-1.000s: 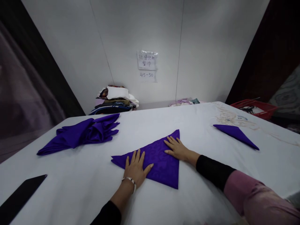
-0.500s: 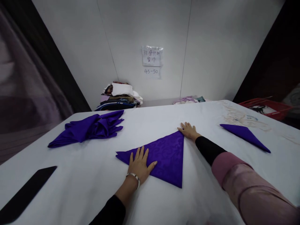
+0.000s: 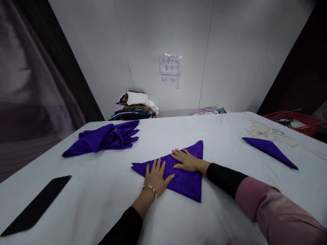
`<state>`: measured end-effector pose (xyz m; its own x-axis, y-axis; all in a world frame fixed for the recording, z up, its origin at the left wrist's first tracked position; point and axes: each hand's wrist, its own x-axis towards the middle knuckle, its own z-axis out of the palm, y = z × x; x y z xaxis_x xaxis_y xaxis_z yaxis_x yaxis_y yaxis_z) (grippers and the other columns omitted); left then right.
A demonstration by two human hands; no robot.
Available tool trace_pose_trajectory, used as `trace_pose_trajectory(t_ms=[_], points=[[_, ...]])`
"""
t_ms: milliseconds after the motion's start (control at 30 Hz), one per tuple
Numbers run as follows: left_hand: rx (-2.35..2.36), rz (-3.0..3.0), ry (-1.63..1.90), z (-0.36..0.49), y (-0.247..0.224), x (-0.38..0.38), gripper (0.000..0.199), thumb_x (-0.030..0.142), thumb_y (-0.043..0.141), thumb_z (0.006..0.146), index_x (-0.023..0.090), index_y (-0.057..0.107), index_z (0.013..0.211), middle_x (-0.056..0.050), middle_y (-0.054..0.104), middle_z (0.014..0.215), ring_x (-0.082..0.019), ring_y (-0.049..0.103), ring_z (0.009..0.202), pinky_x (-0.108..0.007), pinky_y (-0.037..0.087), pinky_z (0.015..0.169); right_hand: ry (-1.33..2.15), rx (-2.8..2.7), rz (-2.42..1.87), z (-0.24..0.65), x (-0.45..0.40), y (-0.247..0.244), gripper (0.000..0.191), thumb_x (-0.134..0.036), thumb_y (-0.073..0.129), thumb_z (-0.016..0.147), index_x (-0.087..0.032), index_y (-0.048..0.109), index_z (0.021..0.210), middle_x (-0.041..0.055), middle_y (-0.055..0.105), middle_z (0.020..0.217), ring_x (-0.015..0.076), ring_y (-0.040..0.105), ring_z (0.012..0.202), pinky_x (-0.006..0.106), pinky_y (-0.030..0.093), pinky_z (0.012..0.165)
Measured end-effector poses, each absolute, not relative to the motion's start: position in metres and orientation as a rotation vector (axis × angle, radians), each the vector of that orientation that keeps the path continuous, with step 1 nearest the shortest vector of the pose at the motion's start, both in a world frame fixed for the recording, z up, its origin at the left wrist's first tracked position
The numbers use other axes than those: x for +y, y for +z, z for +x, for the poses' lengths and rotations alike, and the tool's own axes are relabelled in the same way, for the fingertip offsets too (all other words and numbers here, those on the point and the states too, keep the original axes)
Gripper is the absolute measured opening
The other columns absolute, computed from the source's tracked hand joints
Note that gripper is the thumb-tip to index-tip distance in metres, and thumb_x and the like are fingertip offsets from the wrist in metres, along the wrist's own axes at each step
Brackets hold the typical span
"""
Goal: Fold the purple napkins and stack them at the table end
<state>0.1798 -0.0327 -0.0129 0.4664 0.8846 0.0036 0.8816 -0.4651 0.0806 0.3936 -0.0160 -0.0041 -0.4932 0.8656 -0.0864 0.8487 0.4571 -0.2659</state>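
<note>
A purple cloth napkin (image 3: 187,183), folded into a triangle with a faint woven pattern, lies flat in front of me. Its narrow tip points left and its straight edge is on the right. My left hand (image 3: 156,180), with a silver bracelet at the wrist, rests spread on the napkin's left part. Fingers stretched out, my right hand (image 3: 187,160) lies over the upper middle of the same cloth. Parts of the napkin are hidden under both palms.
Loose purple napkins (image 3: 102,137) are heaped at the back left of the white-covered table (image 3: 92,194). A folded purple napkin (image 3: 270,151) lies at right, a black flat board (image 3: 38,206) at left. Beyond the table are stacked clothes (image 3: 136,105) and a red basket (image 3: 309,123).
My right hand has slid left from the napkin's upper right corner onto its middle, uncovering that corner. My left hand stays on the cloth. The view has shifted slightly.
</note>
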Motion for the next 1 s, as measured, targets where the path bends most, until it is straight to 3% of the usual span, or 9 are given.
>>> trace_pose_trajectory(t_ms=[133,300,467,600,767,1000], points=[[1.567,2.608,0.089,0.179,-0.014,-0.032,0.081,0.072,0.016,0.081,0.02,0.027,0.142,-0.009,0.02,0.151,-0.028,0.012,0.139,-0.054,0.009,0.11,0.307,-2.334,-2.082,0.458,0.005,0.0,0.068,-0.063,0.024,0.089,-0.023,0.024,0.144,0.0053,0.016,0.152,0.0228,0.01,0.138,0.044,0.006,0.11],[1.558,2.59,0.069,0.179,-0.011,-0.034,0.081,0.071,0.016,0.081,0.02,0.026,0.143,-0.009,0.019,0.151,-0.028,0.011,0.139,-0.054,0.007,0.111,0.191,-1.986,-2.412,0.495,0.01,0.013,0.07,-0.055,0.016,0.093,-0.006,0.025,0.142,0.0228,0.016,0.148,0.0354,0.01,0.136,0.061,0.011,0.103],[1.536,2.591,0.053,0.179,-0.008,-0.037,0.079,0.069,0.018,0.082,0.02,0.024,0.143,-0.009,0.018,0.152,-0.028,0.009,0.139,-0.053,0.007,0.111,0.251,-2.273,-1.997,0.427,-0.023,0.008,0.07,-0.061,0.021,0.09,-0.018,0.02,0.145,0.0102,0.013,0.152,0.0239,0.005,0.139,0.048,0.006,0.11],[1.541,2.58,0.03,0.178,-0.01,-0.038,0.074,0.064,0.021,0.084,0.02,0.021,0.144,-0.008,0.016,0.152,-0.028,0.008,0.14,-0.053,0.006,0.111,0.435,-2.524,-1.528,0.37,-0.068,-0.005,0.072,-0.065,0.021,0.088,-0.022,0.017,0.146,0.0068,0.015,0.151,0.0243,0.008,0.139,0.048,0.005,0.111],[1.518,2.572,0.053,0.178,-0.012,-0.039,0.075,0.065,0.021,0.083,0.02,0.022,0.144,-0.008,0.016,0.152,-0.028,0.006,0.14,-0.053,0.005,0.111,0.38,-2.571,-1.49,0.359,-0.087,-0.014,0.077,-0.067,0.024,0.087,-0.018,0.017,0.146,0.0094,0.016,0.15,0.0261,0.009,0.138,0.05,0.003,0.11],[1.631,2.499,0.066,0.165,-0.014,-0.034,0.07,0.058,0.014,0.087,0.018,0.022,0.143,-0.007,0.016,0.152,-0.025,0.006,0.14,-0.053,0.005,0.111,0.3,-2.606,-1.453,0.362,-0.084,-0.014,0.066,-0.064,0.024,0.089,-0.027,0.024,0.144,0.0073,0.016,0.151,0.0265,0.01,0.138,0.053,0.006,0.109]])
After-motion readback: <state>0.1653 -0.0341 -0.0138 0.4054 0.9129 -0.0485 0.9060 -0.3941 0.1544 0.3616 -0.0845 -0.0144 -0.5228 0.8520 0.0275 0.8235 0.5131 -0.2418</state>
